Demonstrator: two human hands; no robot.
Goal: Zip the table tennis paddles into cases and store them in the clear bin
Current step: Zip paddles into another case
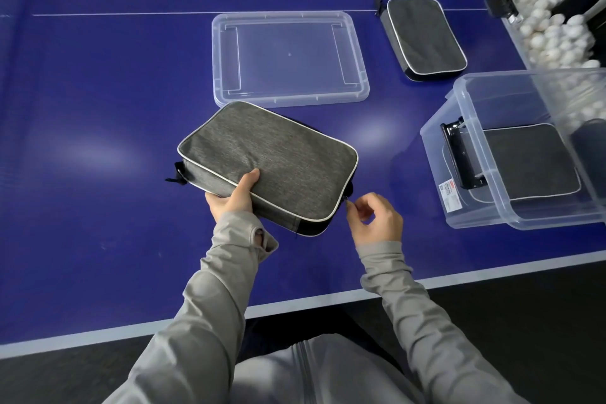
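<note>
A grey paddle case (272, 157) with white piping lies tilted on the blue table, its near edge lifted. My left hand (231, 197) grips its near left edge, thumb on top. My right hand (372, 218) pinches the zipper pull at the case's near right corner. A second grey case (424, 36) lies flat at the back right. The clear bin (472, 207) stands at the right and holds another grey case (528, 161). No paddle is visible.
The bin's clear lid (226, 88) lies flat behind the held case. A container full of white balls (551, 33) sits at the far right. The table's white near edge (295, 303) runs just in front of my body.
</note>
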